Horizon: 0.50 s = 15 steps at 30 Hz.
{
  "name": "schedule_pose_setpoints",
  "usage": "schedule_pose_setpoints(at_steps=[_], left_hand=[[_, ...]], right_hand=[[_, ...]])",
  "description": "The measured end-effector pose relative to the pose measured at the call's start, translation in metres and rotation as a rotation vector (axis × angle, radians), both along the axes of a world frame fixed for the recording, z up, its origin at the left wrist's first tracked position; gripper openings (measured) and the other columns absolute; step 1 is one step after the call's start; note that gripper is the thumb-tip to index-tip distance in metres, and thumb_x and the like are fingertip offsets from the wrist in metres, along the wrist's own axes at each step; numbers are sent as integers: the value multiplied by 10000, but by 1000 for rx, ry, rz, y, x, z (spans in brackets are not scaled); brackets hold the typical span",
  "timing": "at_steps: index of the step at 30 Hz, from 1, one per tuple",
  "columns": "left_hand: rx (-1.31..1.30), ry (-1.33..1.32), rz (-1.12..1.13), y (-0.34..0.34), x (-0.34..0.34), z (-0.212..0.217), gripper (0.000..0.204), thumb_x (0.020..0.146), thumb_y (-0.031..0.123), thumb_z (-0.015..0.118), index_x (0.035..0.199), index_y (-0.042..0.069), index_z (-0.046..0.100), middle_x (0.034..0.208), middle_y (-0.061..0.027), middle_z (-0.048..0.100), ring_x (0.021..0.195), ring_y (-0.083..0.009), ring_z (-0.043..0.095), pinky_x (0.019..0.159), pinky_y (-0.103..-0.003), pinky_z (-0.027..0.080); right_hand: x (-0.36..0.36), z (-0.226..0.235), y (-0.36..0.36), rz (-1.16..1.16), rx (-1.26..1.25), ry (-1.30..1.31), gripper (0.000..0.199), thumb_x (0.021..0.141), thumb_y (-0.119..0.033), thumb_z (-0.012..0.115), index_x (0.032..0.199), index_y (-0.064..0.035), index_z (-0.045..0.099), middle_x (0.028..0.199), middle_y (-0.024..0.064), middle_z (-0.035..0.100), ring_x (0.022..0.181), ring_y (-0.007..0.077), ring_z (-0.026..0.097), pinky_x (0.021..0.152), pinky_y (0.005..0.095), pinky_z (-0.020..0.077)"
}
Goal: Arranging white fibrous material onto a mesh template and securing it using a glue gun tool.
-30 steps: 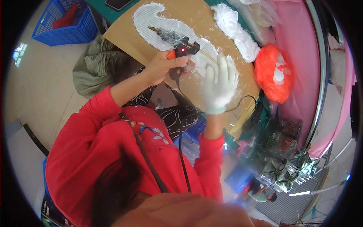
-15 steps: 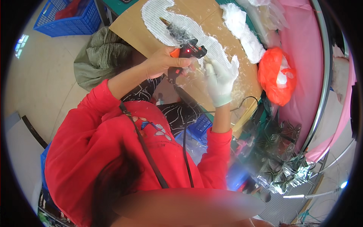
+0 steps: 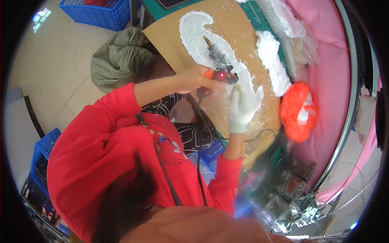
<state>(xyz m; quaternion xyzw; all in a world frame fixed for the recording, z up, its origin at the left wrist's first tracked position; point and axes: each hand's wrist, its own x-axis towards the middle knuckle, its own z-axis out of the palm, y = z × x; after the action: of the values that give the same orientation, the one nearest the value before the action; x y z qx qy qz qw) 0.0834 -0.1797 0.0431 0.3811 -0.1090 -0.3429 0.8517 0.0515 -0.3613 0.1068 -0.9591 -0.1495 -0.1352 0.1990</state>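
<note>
Glue gun (image 3: 219, 75) on the cardboard sheet (image 3: 239, 36), bag (image 3: 299, 111) right of it

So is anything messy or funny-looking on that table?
Yes: white fluffy stuff lies in loose clumps off the cardboard sheet, beside the white swan shape. The left hand holds a glue gun; the gloved right hand presses nearby.

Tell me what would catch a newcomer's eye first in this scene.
First, the red sleeves at centre, with the bare left hand gripping a black and orange glue gun and the white-gloved right hand beside it. Both work over a curved white fluffy shape on a brown cardboard sheet above. To the right, a bright orange bag lies on pink cloth.
</note>
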Motion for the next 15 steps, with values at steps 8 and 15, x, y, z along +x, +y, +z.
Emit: schedule_pose_setpoints(at_steps=[8,15], left_hand=[[-149,112,66,1,15,3,357,785,153,679,1078,-18,567,946,-63,614,856,-113,570,754,-242,462],[-62,121,11,3,25,13,302,788,162,680,1011,-16,581,871,-27,601,807,-84,552,743,-221,437]], right_hand=[[-29,-13,28,29,316,-109,248,789,-106,617,991,32,576,934,175,589,835,320,579,771,359,459],[14,-19,48,56,1054,646,319,782,-218,637,987,3,533,833,24,573,768,120,539,685,238,418]])
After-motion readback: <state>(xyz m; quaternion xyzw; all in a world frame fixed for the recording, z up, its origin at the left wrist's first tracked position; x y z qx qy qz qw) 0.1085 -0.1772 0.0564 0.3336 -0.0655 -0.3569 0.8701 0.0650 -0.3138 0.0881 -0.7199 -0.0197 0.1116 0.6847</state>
